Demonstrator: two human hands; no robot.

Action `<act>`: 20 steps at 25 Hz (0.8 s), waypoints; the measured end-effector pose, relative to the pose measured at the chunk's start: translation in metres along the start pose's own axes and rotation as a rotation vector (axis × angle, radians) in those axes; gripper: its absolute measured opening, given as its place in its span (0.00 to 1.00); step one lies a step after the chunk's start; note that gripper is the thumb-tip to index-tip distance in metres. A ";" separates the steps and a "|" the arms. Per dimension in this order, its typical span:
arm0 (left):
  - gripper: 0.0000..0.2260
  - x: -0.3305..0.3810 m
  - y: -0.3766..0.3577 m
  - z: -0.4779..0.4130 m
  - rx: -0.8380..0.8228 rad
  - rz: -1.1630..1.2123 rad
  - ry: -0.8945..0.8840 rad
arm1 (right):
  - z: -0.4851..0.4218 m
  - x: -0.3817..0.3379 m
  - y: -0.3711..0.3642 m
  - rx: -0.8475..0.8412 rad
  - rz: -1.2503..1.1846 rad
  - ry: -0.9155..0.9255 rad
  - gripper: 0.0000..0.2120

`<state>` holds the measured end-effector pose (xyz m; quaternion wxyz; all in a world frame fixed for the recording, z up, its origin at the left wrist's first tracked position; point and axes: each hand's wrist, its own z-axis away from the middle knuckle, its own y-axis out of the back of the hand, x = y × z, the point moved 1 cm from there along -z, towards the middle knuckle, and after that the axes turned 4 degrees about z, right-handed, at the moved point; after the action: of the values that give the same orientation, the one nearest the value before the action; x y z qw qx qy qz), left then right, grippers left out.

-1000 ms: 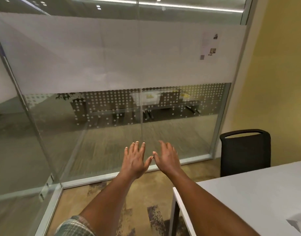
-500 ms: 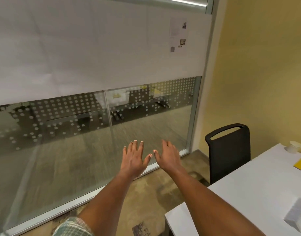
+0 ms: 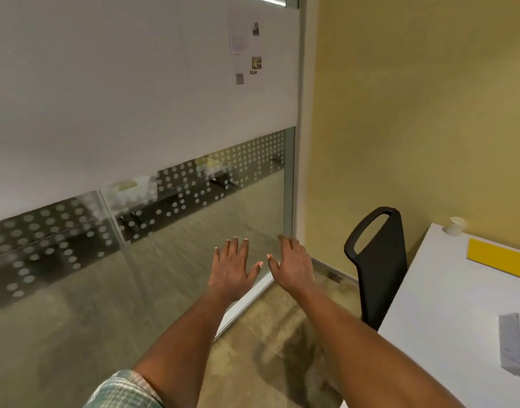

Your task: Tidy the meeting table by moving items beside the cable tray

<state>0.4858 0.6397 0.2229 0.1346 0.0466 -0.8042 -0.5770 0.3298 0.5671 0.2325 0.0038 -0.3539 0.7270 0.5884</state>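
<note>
The white meeting table (image 3: 447, 325) now fills more of the view, far to the right of the right hand (image 3: 294, 266); half a second ago only its corner showed, so the person is turning toward it. On it lie a paper cup (image 3: 455, 225), a yellow sheet (image 3: 497, 256) and a grey flat object (image 3: 511, 344), perhaps the cable tray. The cup's inside is not visible. Left hand (image 3: 230, 267) and right hand are both spread wide, holding nothing, over the floor.
</note>
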 end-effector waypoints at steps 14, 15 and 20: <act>0.32 0.037 -0.108 -0.294 -0.042 0.009 -0.333 | -0.230 0.116 -0.041 0.127 0.118 -0.290 0.29; 0.32 0.039 -0.107 -0.298 -0.023 0.010 -0.333 | -0.232 0.119 -0.038 0.122 0.111 -0.294 0.29; 0.33 0.077 -0.139 -0.374 -0.074 0.050 -0.418 | -0.281 0.169 -0.031 0.126 0.136 -0.387 0.30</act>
<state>0.5016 0.2340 0.2156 -0.0194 -0.0991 -0.7938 -0.5998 0.3345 0.2378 0.2215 0.1259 -0.1834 0.7702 0.5977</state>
